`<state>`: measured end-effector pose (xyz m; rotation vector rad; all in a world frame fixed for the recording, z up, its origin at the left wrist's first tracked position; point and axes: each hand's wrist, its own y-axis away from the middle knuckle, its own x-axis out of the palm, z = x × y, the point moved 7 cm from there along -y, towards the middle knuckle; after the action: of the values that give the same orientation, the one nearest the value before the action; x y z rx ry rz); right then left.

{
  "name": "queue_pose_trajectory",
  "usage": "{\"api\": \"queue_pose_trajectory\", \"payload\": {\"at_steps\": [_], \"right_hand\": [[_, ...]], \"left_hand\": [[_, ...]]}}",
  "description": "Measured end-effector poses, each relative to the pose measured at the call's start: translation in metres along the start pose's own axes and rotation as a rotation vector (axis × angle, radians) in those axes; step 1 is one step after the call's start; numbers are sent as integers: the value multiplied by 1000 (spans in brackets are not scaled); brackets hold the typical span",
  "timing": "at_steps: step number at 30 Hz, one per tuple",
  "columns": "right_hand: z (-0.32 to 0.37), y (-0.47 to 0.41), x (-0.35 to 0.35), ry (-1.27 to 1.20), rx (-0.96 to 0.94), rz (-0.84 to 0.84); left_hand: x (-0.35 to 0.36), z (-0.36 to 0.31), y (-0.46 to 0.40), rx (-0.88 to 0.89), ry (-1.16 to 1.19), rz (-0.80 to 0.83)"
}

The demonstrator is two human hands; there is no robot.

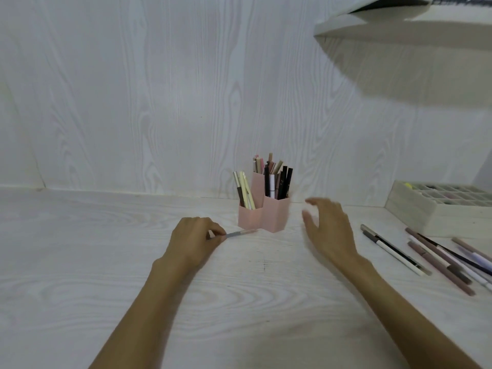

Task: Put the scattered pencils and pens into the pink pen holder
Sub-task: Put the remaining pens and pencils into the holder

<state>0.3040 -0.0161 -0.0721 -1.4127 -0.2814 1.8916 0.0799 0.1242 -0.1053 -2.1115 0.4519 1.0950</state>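
Pens and pencils already fill the pink pen holder (263, 213) near our desk's (80, 262) back edge, where our left hand (193, 239) pinches a grey pencil (239, 233) just before it, our right hand (328, 229) hovers spread and empty, and scattered pencils (426, 258) lie toward the right edge.

This looks like a home study or craft corner. A pale wood-grain counter (80, 262) meets a wall (133, 89) panelled in the same whitewashed wood pattern. A white shelf (399, 30) juts out above the right end. At the counter's far right edge sits a light wooden organiser tray (415, 211) split into small compartments, with stationery beside it.
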Motion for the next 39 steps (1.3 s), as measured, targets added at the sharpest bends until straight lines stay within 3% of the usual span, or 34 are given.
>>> {"api": "queue_pose_trajectory", "payload": {"at_steps": [2, 4, 9, 14, 16, 18, 20, 22, 24, 25, 28, 37, 39], "right_hand": [[-32, 19, 35, 125, 111, 303], [-44, 26, 51, 164, 152, 427], [-47, 26, 56, 135, 152, 407], [-48, 24, 56, 112, 145, 412], [-48, 25, 56, 110, 146, 418], [-49, 26, 55, 112, 145, 420], [-50, 26, 55, 114, 142, 414], [-49, 25, 55, 111, 132, 406], [-48, 25, 55, 105, 129, 406], [-47, 25, 55, 104, 130, 406], [-46, 27, 53, 97, 132, 412], [-45, 25, 51, 89, 132, 400], [-45, 24, 50, 90, 132, 395]], "left_hand": [[2, -5, 1, 39, -16, 61], [4, -7, 1, 48, -6, 126], [7, -9, -1, -5, -186, 261], [20, -43, -12, 102, -824, 505], [21, -57, -13, 124, -977, 652], [15, -70, -14, 97, -947, 778], [3, -85, -22, 60, -680, 809], [-18, -105, -37, 69, -230, 676], [-39, -120, -53, 45, 215, 397], [-45, -120, -61, 27, 315, 231], [-35, -120, -71, -23, 274, -93], [-18, -114, -58, -84, 319, -672], [-21, -110, -59, -112, 277, -703]]}}
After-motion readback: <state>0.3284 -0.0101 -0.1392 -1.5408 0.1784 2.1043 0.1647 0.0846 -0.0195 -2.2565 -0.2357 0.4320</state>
